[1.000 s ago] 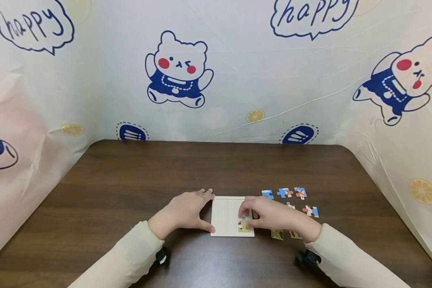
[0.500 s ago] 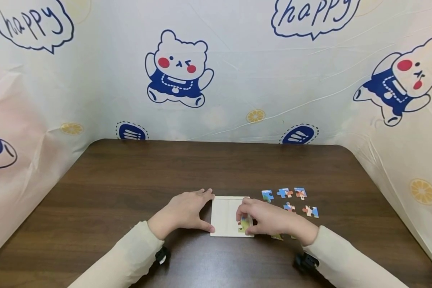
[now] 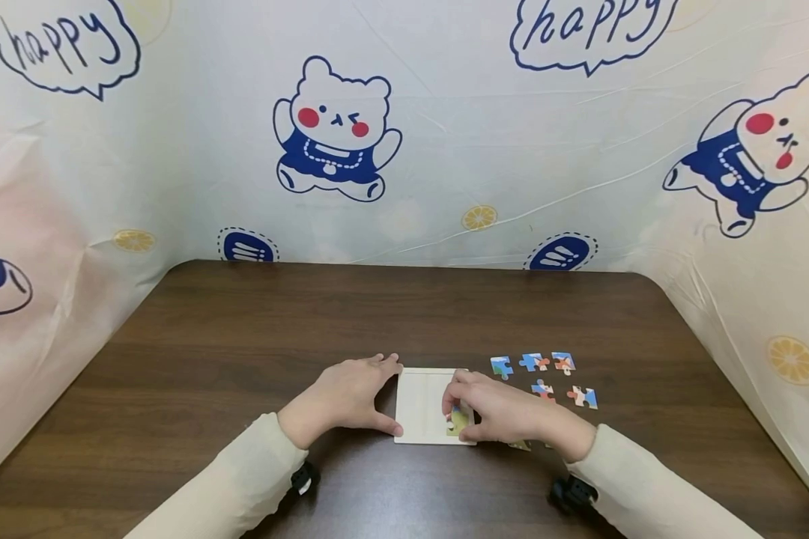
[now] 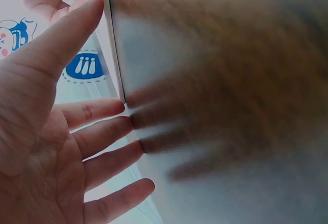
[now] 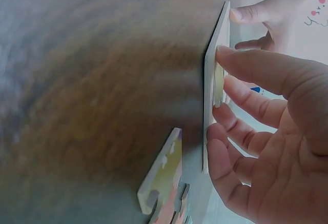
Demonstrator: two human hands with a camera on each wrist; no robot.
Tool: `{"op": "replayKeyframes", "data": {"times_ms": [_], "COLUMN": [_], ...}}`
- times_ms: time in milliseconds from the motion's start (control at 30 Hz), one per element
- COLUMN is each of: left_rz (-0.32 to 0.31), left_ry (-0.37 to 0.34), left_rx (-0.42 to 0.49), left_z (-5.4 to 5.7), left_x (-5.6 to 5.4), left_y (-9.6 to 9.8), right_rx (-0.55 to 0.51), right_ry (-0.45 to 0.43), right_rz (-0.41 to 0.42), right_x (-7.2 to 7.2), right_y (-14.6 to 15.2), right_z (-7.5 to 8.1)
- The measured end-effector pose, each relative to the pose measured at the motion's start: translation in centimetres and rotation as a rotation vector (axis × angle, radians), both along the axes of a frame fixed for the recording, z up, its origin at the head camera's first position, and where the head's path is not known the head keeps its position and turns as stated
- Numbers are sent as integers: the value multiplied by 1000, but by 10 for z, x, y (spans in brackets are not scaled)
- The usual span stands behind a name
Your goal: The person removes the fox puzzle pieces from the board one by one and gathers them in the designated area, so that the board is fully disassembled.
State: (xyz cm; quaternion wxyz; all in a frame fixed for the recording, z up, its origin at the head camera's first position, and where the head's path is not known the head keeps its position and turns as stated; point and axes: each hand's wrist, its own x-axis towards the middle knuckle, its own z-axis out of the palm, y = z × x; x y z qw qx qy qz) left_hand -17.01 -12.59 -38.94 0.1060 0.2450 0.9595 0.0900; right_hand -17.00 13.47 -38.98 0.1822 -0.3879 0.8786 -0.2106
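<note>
A shallow pale puzzle tray (image 3: 418,404) lies on the table in the head view. At its left edge rests my left hand (image 3: 344,393), thumb low and fingertips near the far corner, the fingers spread and fairly straight in the left wrist view. Over the tray's right side, my right hand (image 3: 502,404) pinches a green jigsaw piece (image 3: 455,425) in the near right corner. In the right wrist view, the thumb touches one end of this piece (image 5: 219,83) and curled fingers the other. The piece lies flat on the tray, partly covered by the fingers.
To the right of the tray lie several loose jigsaw pieces (image 3: 532,361), some hidden under the right forearm. One stray piece (image 5: 164,175) shows close to the tray in the right wrist view. A printed cloth (image 3: 431,135) hangs behind the brown table (image 3: 297,314).
My right hand has shifted slightly left and nearer over the corner piece, its thumb now at the piece's near end. More loose pieces show beyond the hand. The left hand stays put.
</note>
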Motion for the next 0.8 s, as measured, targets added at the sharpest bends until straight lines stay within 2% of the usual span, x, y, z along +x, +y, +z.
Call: {"op": "replayKeyframes", "data": {"times_ms": [167, 433, 800], "left_rz": [0, -7, -14], "left_ry": [-2, 0, 2], "left_rx": [-7, 4, 12], "left_z": [0, -1, 0], "left_x": [-1, -1, 0], "left_y": [0, 0, 0], "right_rx": [-32, -104, -150], "right_ry": [-15, -94, -86], "right_rz": [9, 9, 26], "right_x": [-1, -1, 0], "right_y": [-1, -1, 3], "right_z": [-1, 0, 4]}}
